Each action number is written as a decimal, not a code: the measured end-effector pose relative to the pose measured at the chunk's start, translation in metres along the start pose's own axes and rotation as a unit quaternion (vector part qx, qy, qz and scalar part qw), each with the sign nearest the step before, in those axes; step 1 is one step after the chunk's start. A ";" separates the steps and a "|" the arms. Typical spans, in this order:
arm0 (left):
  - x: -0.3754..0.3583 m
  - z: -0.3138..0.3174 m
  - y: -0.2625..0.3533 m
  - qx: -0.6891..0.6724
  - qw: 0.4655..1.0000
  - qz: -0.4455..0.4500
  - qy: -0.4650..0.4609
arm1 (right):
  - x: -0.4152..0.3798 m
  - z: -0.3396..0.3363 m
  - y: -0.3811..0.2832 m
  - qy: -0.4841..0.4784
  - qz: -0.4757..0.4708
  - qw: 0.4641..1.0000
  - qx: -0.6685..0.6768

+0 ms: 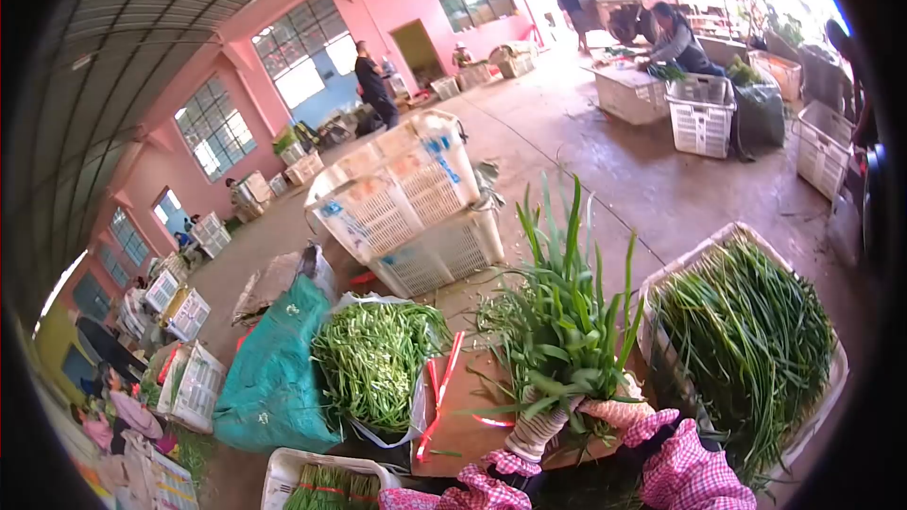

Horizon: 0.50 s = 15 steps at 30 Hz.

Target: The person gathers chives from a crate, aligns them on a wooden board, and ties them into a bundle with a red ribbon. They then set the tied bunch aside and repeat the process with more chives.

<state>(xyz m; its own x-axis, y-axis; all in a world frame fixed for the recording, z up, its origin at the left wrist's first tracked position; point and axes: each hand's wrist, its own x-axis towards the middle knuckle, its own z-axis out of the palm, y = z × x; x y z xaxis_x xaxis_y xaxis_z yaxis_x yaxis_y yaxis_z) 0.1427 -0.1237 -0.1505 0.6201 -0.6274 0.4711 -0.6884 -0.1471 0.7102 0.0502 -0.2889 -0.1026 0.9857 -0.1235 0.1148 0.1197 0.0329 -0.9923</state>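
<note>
Low in the frame, just right of centre, both gloved hands close around one upright bundle of green stalks point(567, 321). The left hand point(539, 430), in a pale knit glove, wraps the base of the bundle with its grip shut tight on the stems; the right hand point(619, 411), in a speckled glove, presses against the same base from the right side, its grip also closed on the stems. Pink checked sleeves point(690, 472) cover both forearms. The bundle is thick at the bottom, where pale green stems are packed together, and fans out upward into long, narrow, pointed leaves of a deeper green, a few standing well above the rest. It stands over a brown bench point(463, 416) on which red bands point(439, 397) lie. To the right, a white crate point(831, 359) is piled with loose green stalks. To the left, an open sack point(416, 406) holds another heap of cut greens, beside a teal bag point(274, 387). Stacked white crates point(416, 198) sit on the concrete floor point(652, 179) behind.
</note>
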 end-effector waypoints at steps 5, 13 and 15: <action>0.012 -0.008 0.023 0.226 0.960 0.156 0.051 | -0.003 0.010 -0.027 0.035 -0.017 0.999 -0.004; 0.019 -0.009 0.055 -0.061 0.998 -0.001 0.033 | -0.011 -0.003 -0.019 -0.009 -0.043 0.998 0.054; 0.021 -0.019 0.069 0.093 0.994 0.052 -0.014 | -0.002 0.000 0.004 -0.009 -0.067 0.998 0.007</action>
<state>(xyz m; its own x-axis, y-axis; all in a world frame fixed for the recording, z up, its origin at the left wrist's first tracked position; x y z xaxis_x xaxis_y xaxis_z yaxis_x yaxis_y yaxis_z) 0.1152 -0.1325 -0.0822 0.5335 -0.6665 0.5207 -0.8075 -0.2184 0.5479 0.0485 -0.2888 -0.1073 0.9629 -0.1103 0.2464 0.2512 0.0315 -0.9674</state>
